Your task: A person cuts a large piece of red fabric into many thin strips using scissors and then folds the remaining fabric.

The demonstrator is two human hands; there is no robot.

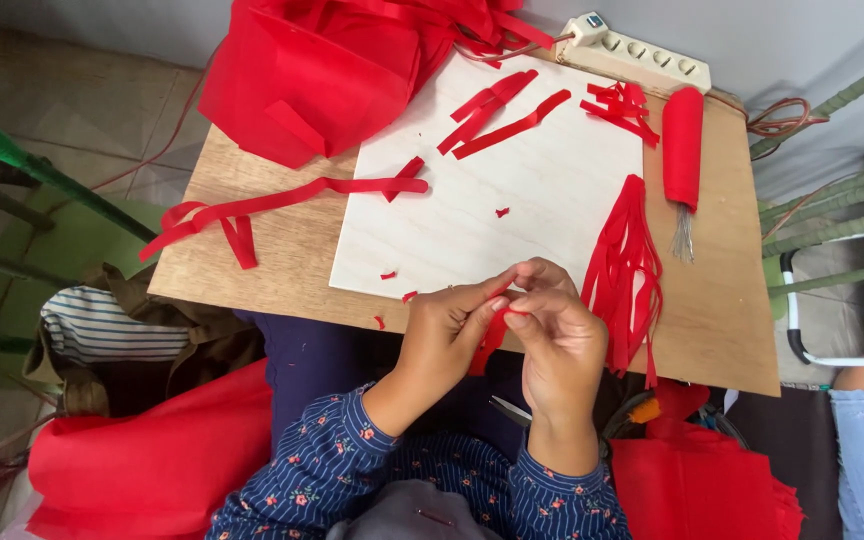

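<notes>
The fingers [492,297] of both hands are pinched shut on a narrow red strip [489,338], meeting at its upper end just over the near edge of the white board [512,200]. The left hand [442,340] grips it from the left with thumb and forefinger, and the right hand [552,330] closes on it from the right, fingertips curled in and touching those of the left. The strip hangs from the pinch between the two palms; its long axis runs from the fingertips down toward the person's lap, slanting slightly left, and its lower end is hidden behind the hands. Just to the right of the right hand, a bundle of cut red strips [624,275] lies on the board's edge and the desk [272,250], its long axis running away from the person, loose ends trailing over the near desk edge. Farther right, a red rolled tassel [683,145] with a grey fringe lies lengthwise, fringe toward the person. More loose red strips [497,112] are scattered on the far part of the board, a long red ribbon [282,200] stretches left across the desk, and a heap of red fabric [332,70] fills the far left corner beside a white power strip [642,52].
</notes>
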